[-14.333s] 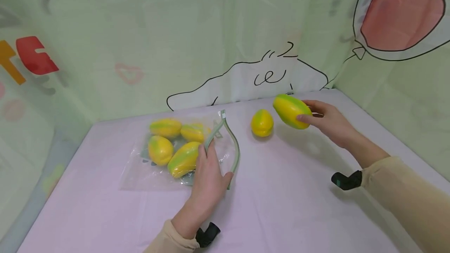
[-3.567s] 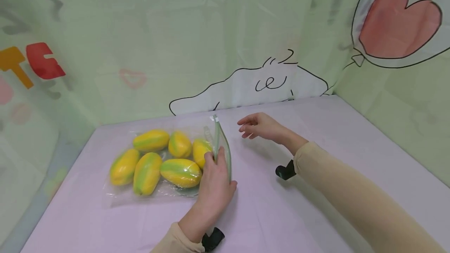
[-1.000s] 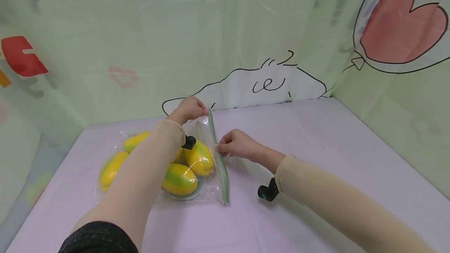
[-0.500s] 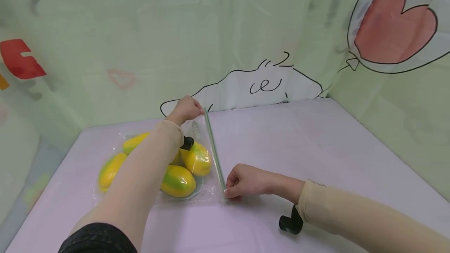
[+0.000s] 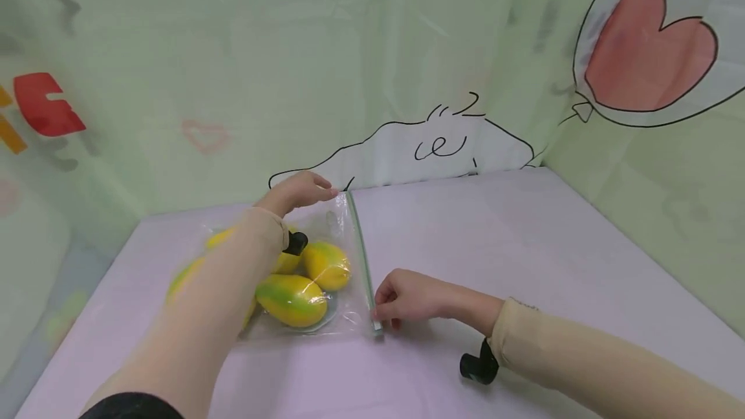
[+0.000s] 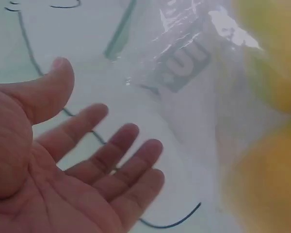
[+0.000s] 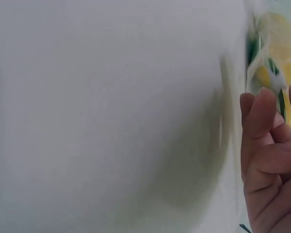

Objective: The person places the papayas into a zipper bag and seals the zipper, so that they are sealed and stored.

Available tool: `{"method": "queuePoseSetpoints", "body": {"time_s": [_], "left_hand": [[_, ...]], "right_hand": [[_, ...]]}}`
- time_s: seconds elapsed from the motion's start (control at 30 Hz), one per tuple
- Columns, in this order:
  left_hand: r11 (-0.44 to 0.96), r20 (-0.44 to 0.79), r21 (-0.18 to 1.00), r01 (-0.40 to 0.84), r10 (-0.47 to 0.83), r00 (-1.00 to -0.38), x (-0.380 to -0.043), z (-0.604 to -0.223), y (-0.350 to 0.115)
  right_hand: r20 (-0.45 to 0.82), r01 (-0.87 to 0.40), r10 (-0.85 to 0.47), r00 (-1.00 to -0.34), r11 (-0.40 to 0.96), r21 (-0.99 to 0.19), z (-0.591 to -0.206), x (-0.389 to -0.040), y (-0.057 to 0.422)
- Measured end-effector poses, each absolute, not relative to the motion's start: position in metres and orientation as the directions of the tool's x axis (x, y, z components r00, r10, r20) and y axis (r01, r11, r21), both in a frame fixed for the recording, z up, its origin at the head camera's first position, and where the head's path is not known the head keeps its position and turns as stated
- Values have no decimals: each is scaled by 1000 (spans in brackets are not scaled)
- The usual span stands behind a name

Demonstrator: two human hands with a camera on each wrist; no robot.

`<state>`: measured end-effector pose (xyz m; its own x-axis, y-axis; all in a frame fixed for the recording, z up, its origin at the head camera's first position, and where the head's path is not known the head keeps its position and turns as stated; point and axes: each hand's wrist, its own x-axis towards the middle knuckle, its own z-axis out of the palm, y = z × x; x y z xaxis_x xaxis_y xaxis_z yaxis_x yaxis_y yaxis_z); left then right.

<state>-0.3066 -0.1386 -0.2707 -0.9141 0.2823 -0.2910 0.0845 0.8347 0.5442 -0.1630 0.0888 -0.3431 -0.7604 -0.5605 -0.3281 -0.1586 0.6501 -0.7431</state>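
Observation:
A clear zip bag lies on the table with several yellow-green fruits, like mangoes or papayas, inside. Its green zip strip runs straight along the right edge, the white slider at the near end. At the strip's far end is my left hand; in the left wrist view that hand has its fingers spread and holds nothing. Beside the slider, my right hand has loosely bent fingers. The right wrist view shows a gap between this hand's thumb and forefinger. My left sleeve covers some fruit.
A pale lilac cloth covers the table. Behind it hangs a green printed curtain with a heart balloon at right. A black wrist camera sits under my right sleeve.
My right hand slid along the zip strip to its near end, then loosened from the slider. The left hand let go of the far corner. Earlier, two fruits lay outside; they went into the bag.

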Motion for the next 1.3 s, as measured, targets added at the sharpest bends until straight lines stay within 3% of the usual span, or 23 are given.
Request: {"method": "queuePoseSetpoints", "body": {"time_s": [0.2, 0.5, 0.7, 0.93, 1.07, 1.3], "left_hand": [[868, -220, 482, 119, 251, -943, -249, -268, -189], [907, -91, 421, -29, 10, -996, -147, -319, -287], [847, -207, 519, -114, -5, -978, -120, -349, -310], [583, -361, 753, -303, -19, -933, -107, -369, -319], [540, -380, 786, -301, 38, -924, -105, -372, -321], [586, -371, 769, -257, 81, -925, -104, -372, -309]], "right_hand": [[-334, -92, -473, -815, 675, -732, -339, -199, 88], [-304, -56, -399, -865, 679, -732, -326, -264, 95], [-273, 16, -300, -914, 646, -763, -321, -290, 109], [-256, 72, -219, -942, 611, -788, -321, -300, 112], [-260, 83, -197, -945, 624, -777, -324, -301, 117], [-301, 125, -164, -939, 654, -746, -333, -300, 143]]}}
